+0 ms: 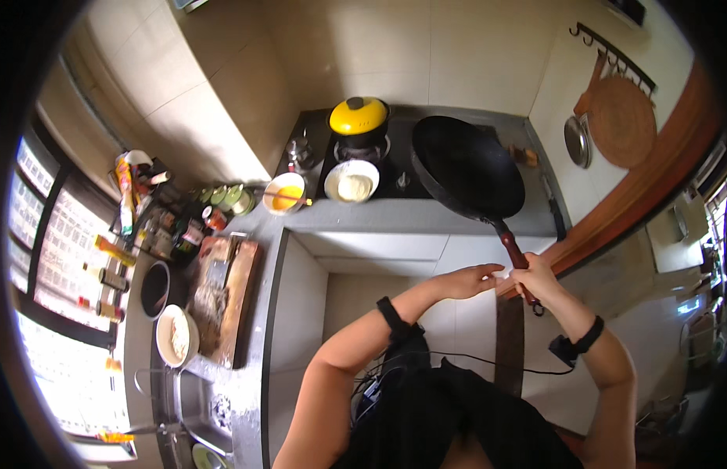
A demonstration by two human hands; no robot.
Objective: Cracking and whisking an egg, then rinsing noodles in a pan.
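Observation:
My right hand (pixel 536 278) grips the dark red handle of a black wok (pixel 469 167), which is tilted over the right side of the black stovetop. Beside the handle, my left hand (pixel 472 281) reaches toward it with fingers extended; a small white thing shows at its fingertips, and whether it is held cannot be told. On the stove's left burner stands a dark pot with a yellow lid (pixel 358 117). In front of it, a white bowl holds a pale doughy mass (pixel 354 186). To its left is a bowl of beaten egg (pixel 288 197) with chopsticks across it.
A wooden cutting board (pixel 237 305) with a cleaver lies on the left counter, beside a bowl of pale food (pixel 178 337) and a dark pot (pixel 156 290). Nearby are seasoning bottles and jars and a steel sink (pixel 190 404). Boards and a lid hang at the right wall. Cables cross my front.

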